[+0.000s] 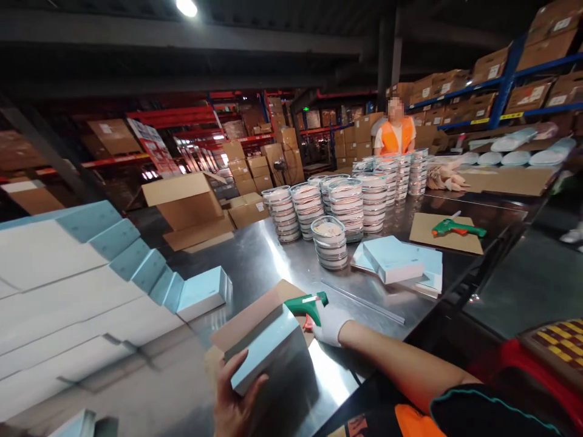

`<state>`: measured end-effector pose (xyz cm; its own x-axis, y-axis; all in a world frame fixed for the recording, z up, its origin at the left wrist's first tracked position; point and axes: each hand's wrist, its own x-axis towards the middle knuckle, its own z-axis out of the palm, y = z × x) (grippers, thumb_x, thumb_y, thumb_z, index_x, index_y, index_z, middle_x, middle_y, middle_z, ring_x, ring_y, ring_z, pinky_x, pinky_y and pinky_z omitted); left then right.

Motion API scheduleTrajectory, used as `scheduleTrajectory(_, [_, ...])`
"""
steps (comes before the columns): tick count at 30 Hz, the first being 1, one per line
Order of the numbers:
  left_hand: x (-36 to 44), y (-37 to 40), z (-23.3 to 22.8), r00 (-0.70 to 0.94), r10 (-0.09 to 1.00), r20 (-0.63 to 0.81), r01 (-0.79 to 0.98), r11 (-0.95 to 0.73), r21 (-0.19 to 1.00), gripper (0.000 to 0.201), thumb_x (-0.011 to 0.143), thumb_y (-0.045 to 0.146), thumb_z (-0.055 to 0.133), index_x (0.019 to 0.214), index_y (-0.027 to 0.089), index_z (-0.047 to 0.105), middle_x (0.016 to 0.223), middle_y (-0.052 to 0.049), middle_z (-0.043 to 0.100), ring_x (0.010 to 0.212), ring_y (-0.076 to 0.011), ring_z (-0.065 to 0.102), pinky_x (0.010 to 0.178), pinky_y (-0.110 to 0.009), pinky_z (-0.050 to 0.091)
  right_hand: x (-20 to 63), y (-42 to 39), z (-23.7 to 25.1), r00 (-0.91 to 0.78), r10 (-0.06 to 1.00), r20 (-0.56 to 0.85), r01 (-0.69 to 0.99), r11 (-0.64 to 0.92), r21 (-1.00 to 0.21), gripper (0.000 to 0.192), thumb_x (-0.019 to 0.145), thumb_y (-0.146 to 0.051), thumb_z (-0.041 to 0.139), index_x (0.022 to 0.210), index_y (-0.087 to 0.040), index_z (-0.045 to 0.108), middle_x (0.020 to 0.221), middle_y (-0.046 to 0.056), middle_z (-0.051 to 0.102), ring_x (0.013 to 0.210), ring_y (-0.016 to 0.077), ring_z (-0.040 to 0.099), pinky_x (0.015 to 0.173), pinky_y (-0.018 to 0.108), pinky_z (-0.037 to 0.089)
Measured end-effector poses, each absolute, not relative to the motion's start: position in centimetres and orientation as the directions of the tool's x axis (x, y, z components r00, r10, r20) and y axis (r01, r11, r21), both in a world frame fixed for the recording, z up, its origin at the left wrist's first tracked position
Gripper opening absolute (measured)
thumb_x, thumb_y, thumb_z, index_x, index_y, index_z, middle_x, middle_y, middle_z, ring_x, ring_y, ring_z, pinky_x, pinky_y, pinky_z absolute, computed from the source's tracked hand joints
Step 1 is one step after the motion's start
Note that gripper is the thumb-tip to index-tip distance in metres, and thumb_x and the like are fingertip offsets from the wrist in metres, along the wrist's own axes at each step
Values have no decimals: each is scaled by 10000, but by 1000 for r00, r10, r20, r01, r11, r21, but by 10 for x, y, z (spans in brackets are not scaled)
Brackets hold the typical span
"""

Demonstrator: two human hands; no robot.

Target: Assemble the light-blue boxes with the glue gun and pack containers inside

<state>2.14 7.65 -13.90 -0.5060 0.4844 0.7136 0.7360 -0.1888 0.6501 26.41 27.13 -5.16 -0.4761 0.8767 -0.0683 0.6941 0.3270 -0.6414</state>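
Note:
My bare left hand [234, 391] grips the near end of a light-blue box [268, 346], fingers on one side and thumb on the other. The box is tilted over the metal table, with a brown cardboard flap [250, 315] raised along its far side. My right hand [334, 321], in a white glove, is closed around the handle of a green glue gun [306, 303] with a red trigger. The gun points left, and its nozzle is by the box's far end; whether it touches is hidden.
Light-blue and white boxes [113, 243] are stacked at left. Round clear-lidded containers [346, 206] stand in stacks ahead. A flat box [394, 258], a thin strip [364, 301] and another glue gun [458, 227] on cardboard lie at right. A person in an orange vest [395, 136] stands beyond.

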Motion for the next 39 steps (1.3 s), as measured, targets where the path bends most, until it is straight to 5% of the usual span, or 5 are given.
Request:
scheduleTrajectory(13, [42,73,-68,-647,480,593,596,-168,785,542,844,735,765,1102,259,748,1119,-67,735,1092,-314,693,1005,-462,551,292,257,-21,-315,728,609,263,684,-681,396,841,-228,680,1235,-218,728,1201,114,809,1157,308,757,1109,485,594])
scheduleTrajectory(20, [70,97,-45,-608,488,627,551,-310,775,460,872,630,812,1117,245,753,1081,-64,725,1056,-254,699,967,-377,548,294,225,11,-475,491,731,48,843,-535,72,892,-259,671,850,-234,724,772,46,762,685,229,742,669,344,620])
scheduleTrajectory(29, [82,102,-44,-556,525,644,562,-333,757,402,838,532,865,1098,240,769,1076,-74,710,1065,-267,691,954,-383,562,263,204,25,-595,402,696,20,873,-487,229,873,-294,647,662,-226,588,595,-8,610,515,133,546,523,261,454])
scheduleTrajectory(34, [76,96,-44,-615,522,592,502,-320,804,428,851,546,856,1130,237,756,1112,-70,692,1053,-247,694,952,-363,555,272,243,-10,-479,800,362,-5,410,-912,214,753,-421,807,738,-254,674,698,35,702,629,205,635,579,324,553])
scheduleTrajectory(39, [67,92,-41,-654,500,568,485,-300,822,497,850,649,828,1121,237,755,1092,-68,720,1009,-237,691,870,-332,547,258,275,-35,-565,824,-45,3,-53,-999,474,869,-668,657,900,-196,676,804,126,767,495,179,603,460,321,527])
